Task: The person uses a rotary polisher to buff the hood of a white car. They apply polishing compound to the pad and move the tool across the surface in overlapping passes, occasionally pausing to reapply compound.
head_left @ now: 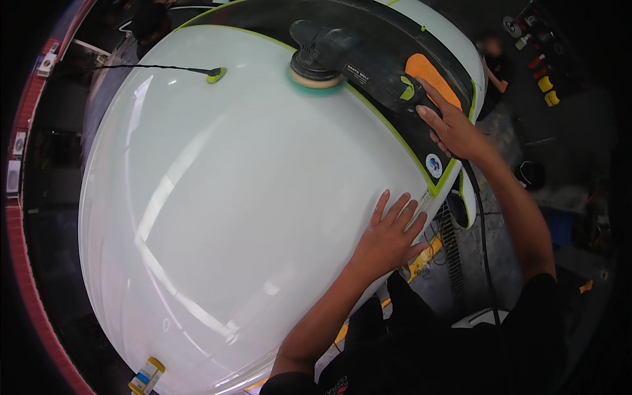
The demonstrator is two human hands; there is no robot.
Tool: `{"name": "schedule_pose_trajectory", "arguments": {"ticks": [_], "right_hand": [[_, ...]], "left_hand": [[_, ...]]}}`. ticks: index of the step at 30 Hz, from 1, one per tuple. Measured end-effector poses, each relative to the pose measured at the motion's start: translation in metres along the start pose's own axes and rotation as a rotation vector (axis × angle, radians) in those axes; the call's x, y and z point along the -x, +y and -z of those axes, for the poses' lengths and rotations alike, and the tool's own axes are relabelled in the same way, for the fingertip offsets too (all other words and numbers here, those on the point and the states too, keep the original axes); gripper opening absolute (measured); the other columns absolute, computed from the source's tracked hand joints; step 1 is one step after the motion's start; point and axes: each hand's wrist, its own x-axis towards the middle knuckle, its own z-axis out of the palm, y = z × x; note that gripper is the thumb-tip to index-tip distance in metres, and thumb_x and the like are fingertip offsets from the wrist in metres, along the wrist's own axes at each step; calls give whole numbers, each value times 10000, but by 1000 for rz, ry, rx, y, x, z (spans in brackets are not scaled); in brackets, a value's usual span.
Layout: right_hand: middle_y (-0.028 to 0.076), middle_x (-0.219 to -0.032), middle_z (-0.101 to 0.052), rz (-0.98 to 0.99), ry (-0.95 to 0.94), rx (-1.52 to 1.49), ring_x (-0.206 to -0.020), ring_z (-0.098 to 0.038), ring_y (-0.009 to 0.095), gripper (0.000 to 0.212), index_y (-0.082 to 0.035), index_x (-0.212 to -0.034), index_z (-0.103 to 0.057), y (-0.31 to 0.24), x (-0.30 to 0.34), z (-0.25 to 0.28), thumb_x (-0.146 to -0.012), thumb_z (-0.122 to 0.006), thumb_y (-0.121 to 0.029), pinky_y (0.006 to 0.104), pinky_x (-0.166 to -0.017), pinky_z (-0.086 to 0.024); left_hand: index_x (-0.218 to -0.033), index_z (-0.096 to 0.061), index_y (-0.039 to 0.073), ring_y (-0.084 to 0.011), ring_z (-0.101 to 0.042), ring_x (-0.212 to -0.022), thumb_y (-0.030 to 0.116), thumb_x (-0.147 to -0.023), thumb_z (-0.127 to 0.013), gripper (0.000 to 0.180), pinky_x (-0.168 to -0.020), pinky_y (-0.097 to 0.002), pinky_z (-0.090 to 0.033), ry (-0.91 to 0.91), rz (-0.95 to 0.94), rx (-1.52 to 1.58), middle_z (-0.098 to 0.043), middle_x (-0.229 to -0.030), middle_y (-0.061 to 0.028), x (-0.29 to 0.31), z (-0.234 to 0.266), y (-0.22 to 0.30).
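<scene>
My right hand [451,125] is wrapped round the rear handle of a black polisher [372,69]. The tool's round pad [316,80], with a blurred teal edge, rests on the white car panel [263,151] near its far edge. Fingers spread, my left hand [388,240] lies flat on the same panel's near right side. Green masking tape [388,125] lines the border between the panel and the dark window glass [421,141]. An orange cloth [438,82] lies on the glass behind my right hand.
A black power cord [484,230] hangs from the polisher past my right arm. A thin antenna [191,69] with a taped base sticks out at left. A yellow-capped bottle [146,376] stands at the lower left. Another person [497,69] is at the far right, near several tools.
</scene>
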Motion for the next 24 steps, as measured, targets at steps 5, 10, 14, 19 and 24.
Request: {"name": "schedule_pose_trajectory", "arguments": {"ticks": [5,10,14,19,24], "right_hand": [[50,-664,-535,112,11,50,-493,-522,124,733,-191,-1704,-253,-16,-34,-10,-1109,-530,-517,295,-468,-497],[50,-664,-537,157,60,126,-501,-538,122,755,-194,-1705,-241,-20,-51,-18,-1102,-525,-549,293,-469,-505],[56,-661,-550,106,30,100,-489,-527,123,745,-186,-1697,-258,-3,-17,-14,-1099,-545,-525,299,-465,-497],[70,-670,-563,41,26,1,-520,-540,159,701,-176,-1690,-282,21,66,-5,-1109,-561,-453,323,-544,-481],[81,-768,-606,-89,55,-15,-638,-568,146,677,-183,-1705,-254,43,161,-3,-1125,-536,-389,331,-642,-494]], "left_hand": [[-1293,-710,144,-277,-487,-1458,480,-874,-812,546,-1306,-575,-211,25,-24,-23,-624,-1408,-96,-3,-1,3],[-1278,-715,149,-265,-499,-1448,474,-861,-826,540,-1304,-565,-223,20,-33,-41,-630,-1392,-83,-3,-3,5],[-1260,-725,143,-258,-513,-1431,474,-891,-800,501,-1302,-561,-229,28,-52,-49,-643,-1372,-84,-1,-3,4],[-1041,-724,92,-247,-644,-1207,353,-845,-865,355,-1160,-505,-416,140,-86,-57,-695,-1141,-61,-2,3,1],[-919,-692,90,-234,-669,-952,226,-780,-891,278,-913,-407,-501,255,-148,-31,-681,-954,-52,-2,7,-1]]}}
